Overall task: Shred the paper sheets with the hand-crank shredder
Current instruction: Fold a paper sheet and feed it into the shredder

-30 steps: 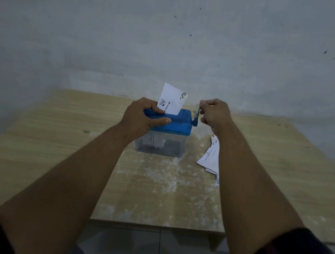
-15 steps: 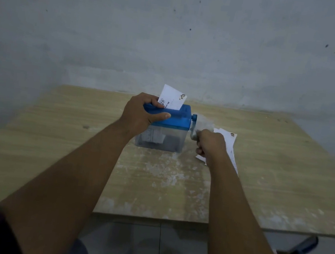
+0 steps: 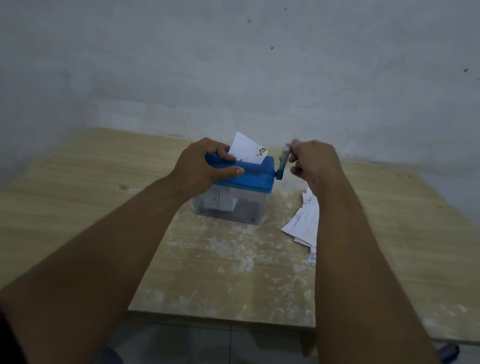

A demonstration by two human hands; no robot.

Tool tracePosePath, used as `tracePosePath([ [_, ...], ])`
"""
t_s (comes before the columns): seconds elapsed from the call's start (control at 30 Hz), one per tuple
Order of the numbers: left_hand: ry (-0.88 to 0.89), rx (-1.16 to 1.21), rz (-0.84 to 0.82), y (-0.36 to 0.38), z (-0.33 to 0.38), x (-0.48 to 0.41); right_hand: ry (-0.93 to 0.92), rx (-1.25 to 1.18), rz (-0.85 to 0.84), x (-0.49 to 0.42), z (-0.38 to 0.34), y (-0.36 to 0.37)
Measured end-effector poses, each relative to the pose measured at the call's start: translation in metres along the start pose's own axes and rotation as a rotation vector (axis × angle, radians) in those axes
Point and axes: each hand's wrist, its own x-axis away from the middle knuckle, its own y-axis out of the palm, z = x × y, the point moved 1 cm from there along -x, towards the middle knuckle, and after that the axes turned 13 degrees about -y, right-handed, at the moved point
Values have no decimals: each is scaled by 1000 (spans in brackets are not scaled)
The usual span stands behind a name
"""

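**A:** Shredder (image 3: pixel 253 179) first: where is it sitting?

**B:** It is standing on the wooden table (image 3: pixel 77 206), toward the far middle, with its blue lid over a clear bin (image 3: pixel 247 210). Pale pieces are showing through the bin's front wall.

**A:** And what is the left hand (image 3: pixel 201 166) doing?

**B:** It is gripping the lid's left end, fingers curling over the top and the thumb lying along the front face.

**A:** Is a paper sheet (image 3: pixel 247 151) going in?

**B:** One white sheet is standing in the top slot, leaning slightly, its upper part sticking out just beside the left fingers.

**A:** And the right hand (image 3: pixel 314 161)?

**B:** It is holding the crank (image 3: pixel 282 164), fingers closing around the handle. The crank is pointing upward at the lid's right end and is looking blurred.

**A:** Is anything else lying there?

**B:** Loose sheets (image 3: pixel 304 220) are lying on the table just right of the bin, partly under the right forearm.
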Motion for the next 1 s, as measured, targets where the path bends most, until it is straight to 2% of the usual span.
tracePosePath([
  [0.17, 13, -16, 0, -1, -3, -1, 35, 31, 5, -26, 28, 12],
  [0.27, 3, 7, -2, 0, -5, 0, 181, 87, -74, -11, 57, 22],
  [0.37, 4, 48, 12, 1, -5, 0, 299, 43, -70, 4, 84, 25],
  [0.6, 30, 63, 9, 3, -1, 4, 361, 32, -48, 46, 76, 14],
  [0.7, 26, 67, -1, 3, 1, 5, 327, -46, -16, 57, 57, 6],
  [0.83, 45, 37, 6, 2, 3, 6, 160, -173, 14, 49, 10, -5],
  [1.0, 39, -15, -6, -1, 3, 4, 63, -95, -37, 20, -9, -2],
])
